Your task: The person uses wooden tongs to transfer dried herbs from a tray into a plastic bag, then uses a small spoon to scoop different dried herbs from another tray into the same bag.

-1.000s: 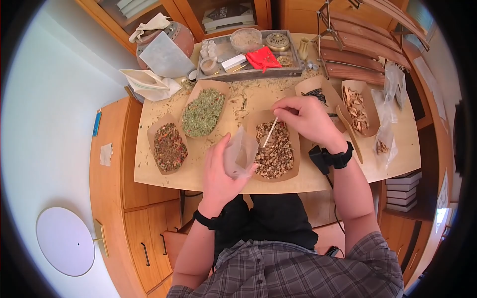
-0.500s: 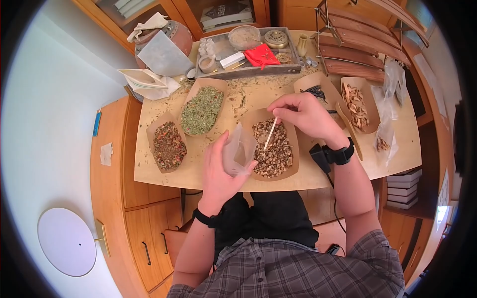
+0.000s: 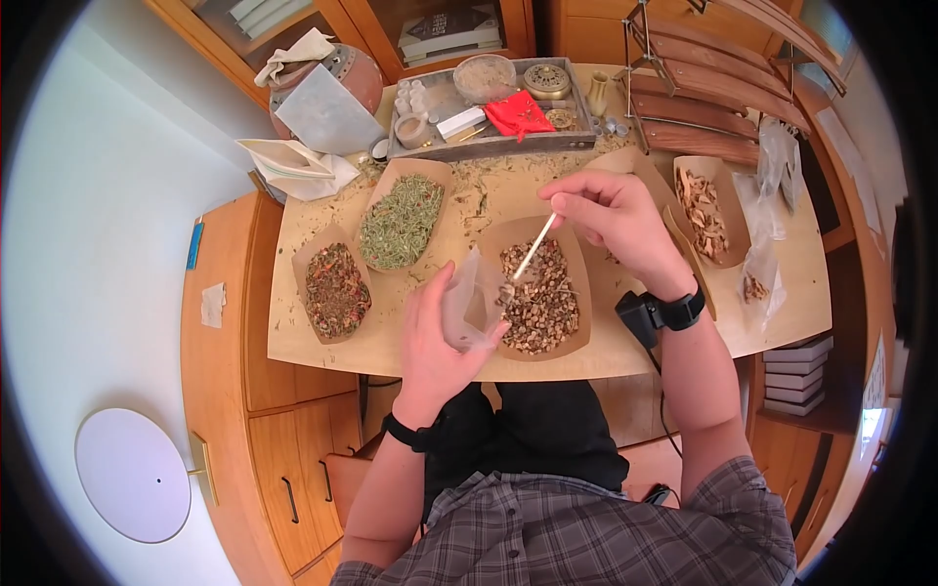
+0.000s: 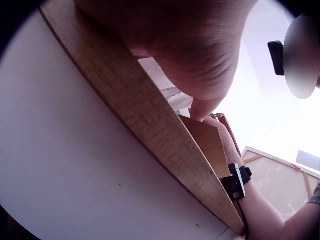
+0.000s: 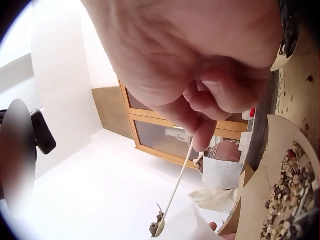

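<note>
In the head view the left hand (image 3: 435, 327) holds a translucent pouch (image 3: 467, 305), its mouth open, at the left edge of a paper tray (image 3: 582, 327) of chopped brown pieces (image 3: 542, 303). The right hand (image 3: 616, 220) pinches the end of a thin pale spoon (image 3: 534, 248) above that tray. In the right wrist view, a few brown bits lie on the spoon's tip (image 5: 160, 228), close to the pouch (image 5: 190, 225). The left wrist view shows the underside of the left hand (image 4: 195, 50) over the table edge, with part of the pouch (image 4: 157, 75) behind it.
Trays of green herb (image 3: 401, 223) and red-brown mix (image 3: 337, 291) stand left; a tray of bark-like chips (image 3: 702, 220), a wooden utensil (image 3: 687, 256) and plastic bags (image 3: 762, 244) lie right. Behind are a grey tray (image 3: 489, 148) of small items and a slatted wooden rack (image 3: 694, 88).
The right hand has lifted slightly and moved right. The spoon's tip has risen out of the brown pieces, carrying some, and come to the pouch's mouth. The left hand has barely moved.
</note>
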